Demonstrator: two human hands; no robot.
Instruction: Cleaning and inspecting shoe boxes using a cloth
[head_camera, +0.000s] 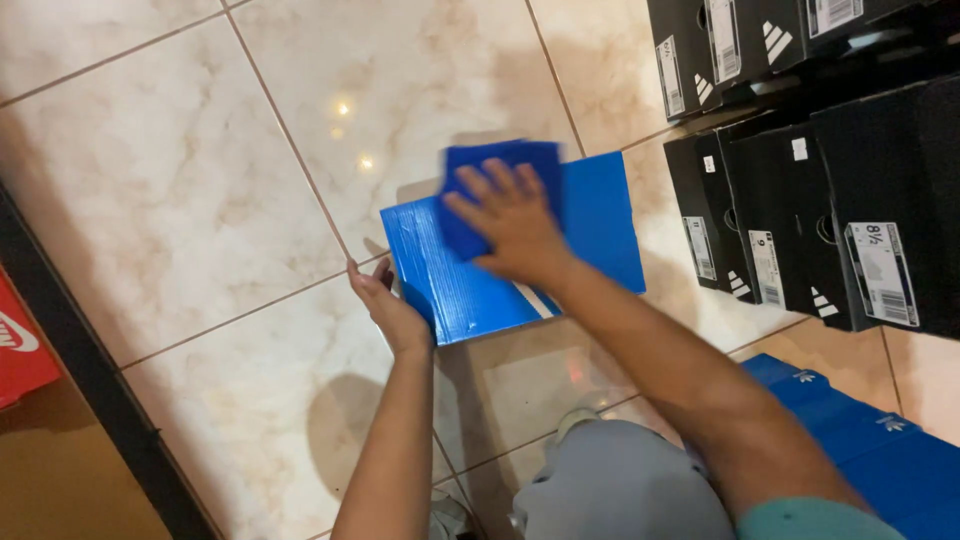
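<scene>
Head view looks down on a blue shoe box (600, 225) lying flat on the pale tiled floor (180, 200), in front of the person's knees. The right hand (515, 225) lies spread, fingers apart, pressing a folded blue cloth (500, 165) onto the lid; the flat palm seems meant to keep the cloth tight against the cardboard. The left hand (385, 305) grips the box's near left corner, fingers curled round the edge, apparently to stop the box sliding on the smooth tiles. The two hands are apart, one on top of the lid, one at its side. To the right, a stack of black shoe boxes (820, 210) with white labels stands just beside the blue one, leaving little room on that side. Lower right, more blue boxes (870, 440) lie near the right arm. At the far left a dark strip (90, 370) runs across the floor, with a red box (20, 345) beyond it, well apart from the hands.
</scene>
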